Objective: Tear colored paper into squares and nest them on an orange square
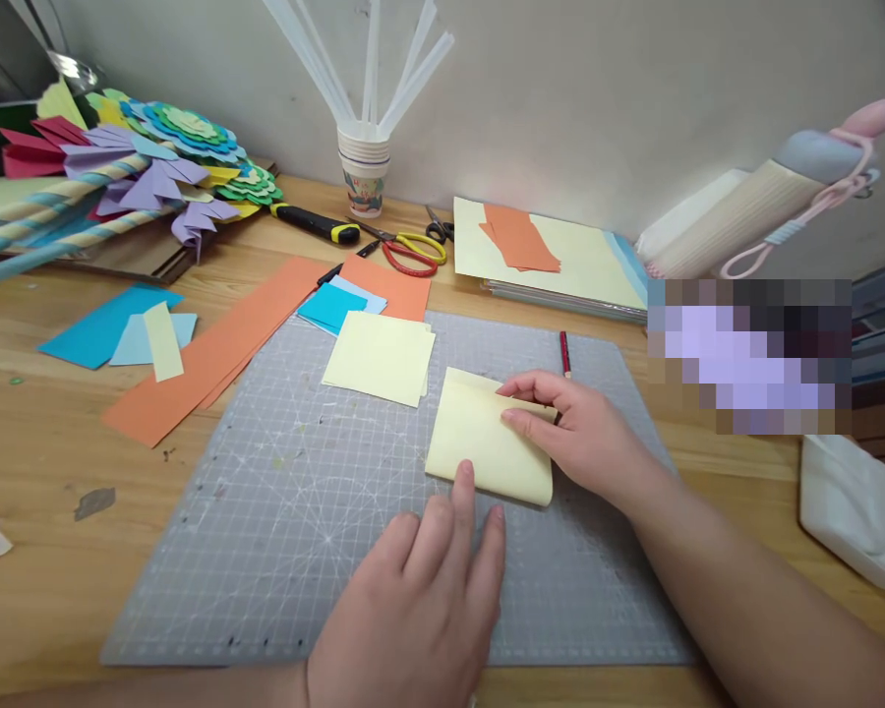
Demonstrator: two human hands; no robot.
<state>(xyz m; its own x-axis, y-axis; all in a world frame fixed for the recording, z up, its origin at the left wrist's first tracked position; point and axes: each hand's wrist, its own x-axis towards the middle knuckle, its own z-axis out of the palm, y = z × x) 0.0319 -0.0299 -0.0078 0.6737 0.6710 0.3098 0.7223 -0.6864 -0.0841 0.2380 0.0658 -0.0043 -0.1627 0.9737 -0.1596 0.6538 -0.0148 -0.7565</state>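
Left hand [424,575]: fingers loosely spread, index tip on the folded pale-yellow sheet [476,438] just ahead. Right hand [590,433]: thumb and forefinger at the sheet's far right; whether pinching, cannot tell. Advisable: align edges, then press the crease evenly. Paper matte, near fold rounded; flat gridded mat [265,521] beneath both hands.

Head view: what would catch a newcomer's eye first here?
Probably the bright heap of paper flowers at the upper left, and the white straws fanning out of stacked paper cups by the wall. Then the folded pale yellow sheet on the gray cutting mat, with the left hand's index fingertip on its near edge and the right hand at its right side.
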